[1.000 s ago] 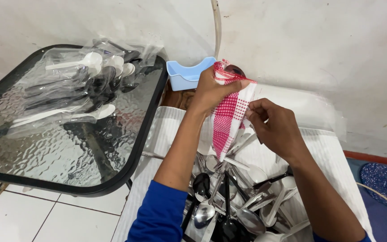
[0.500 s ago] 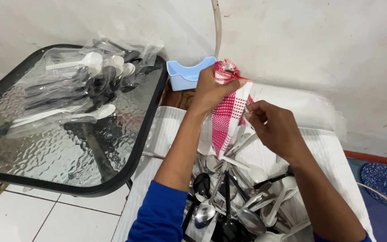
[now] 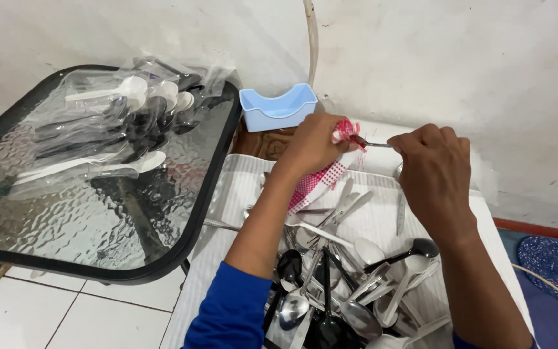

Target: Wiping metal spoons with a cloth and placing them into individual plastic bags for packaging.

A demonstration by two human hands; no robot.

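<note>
Left hand (image 3: 314, 145) clamps the checked cloth (image 3: 321, 181) round a spoon (image 3: 371, 144); right hand (image 3: 433, 165) pinches its handle. Best pulled straight, cloth squeezed firm, above the cutlery pile (image 3: 340, 278).

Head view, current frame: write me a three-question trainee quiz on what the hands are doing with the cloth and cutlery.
1. True or false: the left hand grips the red checked cloth.
2. What does the right hand pinch? A) a thin metal utensil handle B) the blue plastic holder C) a bagged spoon
3. Where do the bagged spoons lie?

Key: 1 true; 2 A; 3 on the glass table.
</note>
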